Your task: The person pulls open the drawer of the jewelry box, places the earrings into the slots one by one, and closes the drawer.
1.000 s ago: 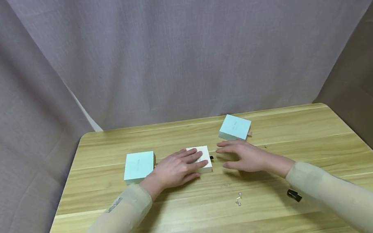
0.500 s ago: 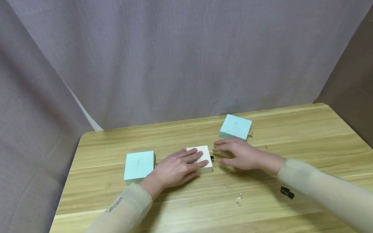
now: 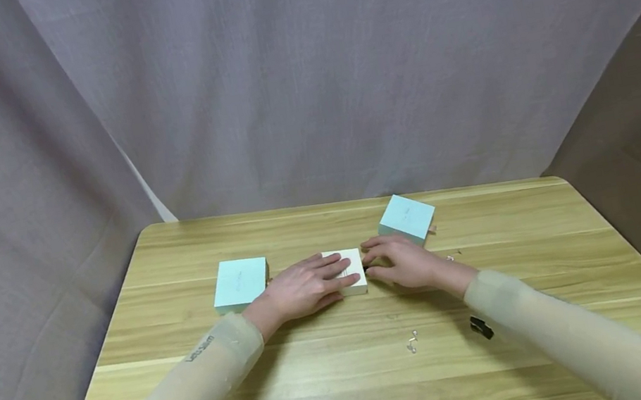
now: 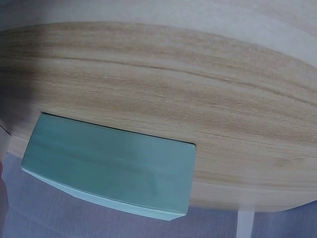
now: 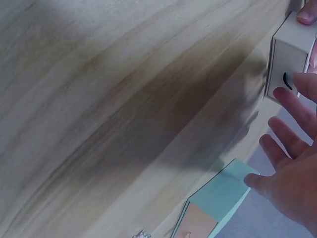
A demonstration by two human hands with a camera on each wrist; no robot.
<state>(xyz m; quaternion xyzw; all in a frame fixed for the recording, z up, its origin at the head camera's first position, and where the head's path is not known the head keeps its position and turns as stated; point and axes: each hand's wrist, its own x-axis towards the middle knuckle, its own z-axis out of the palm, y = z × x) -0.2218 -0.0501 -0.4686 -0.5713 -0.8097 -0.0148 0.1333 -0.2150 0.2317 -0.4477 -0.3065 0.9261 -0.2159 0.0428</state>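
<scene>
White box (image 3: 354,258) on desk (image 3: 341,389), under my left hand (image 3: 303,289), fingers extended. At box's right side, my right hand (image 3: 401,263) has fingers parted around its black tab (image 5: 287,81); no pinch seen. Judgement: steady box, pinch squarely, draw level.

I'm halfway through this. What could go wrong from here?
1. The black tab on the white box is small, so the fingers of the right hand could miss it or slip off.
2. If the left hand, resting on top of the white box, lets up, the box might slide should the tab be pulled.
3. In the head view, the right sleeve appears close to the black clip; a low sweep could knock it.
</scene>
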